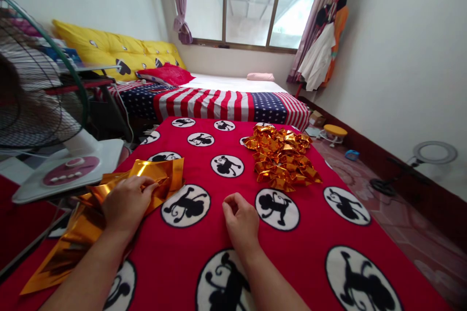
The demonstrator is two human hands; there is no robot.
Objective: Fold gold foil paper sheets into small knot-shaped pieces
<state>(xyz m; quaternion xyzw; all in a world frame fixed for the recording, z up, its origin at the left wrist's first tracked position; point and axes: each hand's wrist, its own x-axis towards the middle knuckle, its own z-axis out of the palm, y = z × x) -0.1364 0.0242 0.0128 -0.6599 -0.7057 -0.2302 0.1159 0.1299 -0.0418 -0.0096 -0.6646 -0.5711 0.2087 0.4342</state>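
Spread over the left side of the cloth-covered table is a loose pile of shiny gold foil sheets [160, 169]. My left hand [127, 201] lies over this pile, its fingers curled and pinching at the top sheet. Near the middle of the red cloth [222, 226], my right hand [241, 218] rests with fingers curled in and thumb against the index finger; nothing shows in it. Beyond it, to the right, sits a heap of folded gold foil pieces [282, 155], apart from both hands.
An electric fan [73, 150] stands close at the left edge of the table. Behind the table is a bed with a stars-and-stripes cover [207, 103]. On the floor at right are a yellow-topped stool [334, 130] and a ring light [434, 152].
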